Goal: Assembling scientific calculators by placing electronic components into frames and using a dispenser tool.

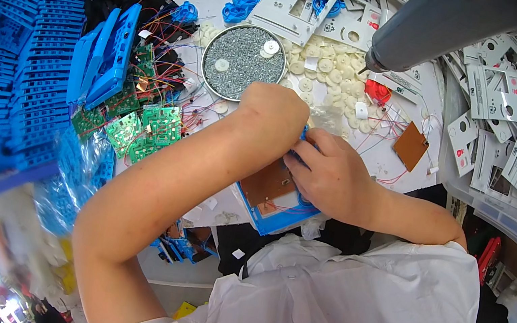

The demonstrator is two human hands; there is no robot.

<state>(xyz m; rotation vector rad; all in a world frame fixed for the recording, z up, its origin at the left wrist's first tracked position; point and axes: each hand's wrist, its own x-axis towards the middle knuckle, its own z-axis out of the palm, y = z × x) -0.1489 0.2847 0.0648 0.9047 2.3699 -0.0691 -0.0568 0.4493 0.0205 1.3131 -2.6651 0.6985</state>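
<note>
A blue plastic housing with a brown circuit board inside lies tilted at the table's near edge, close to my body. My right hand has its fingers curled over the right side of this housing, gripping it. My left hand is bent at the wrist at the housing's far end; its fingers are hidden behind the hand and forearm. Thin red wires show at the near end of the board. My left forearm covers part of the housing's left side.
Beyond my hands stand a round tray of small screws and many cream plastic discs. Green circuit boards with wires lie left, near stacked blue housings. A grey tool hangs at upper right, beside heaped white panels.
</note>
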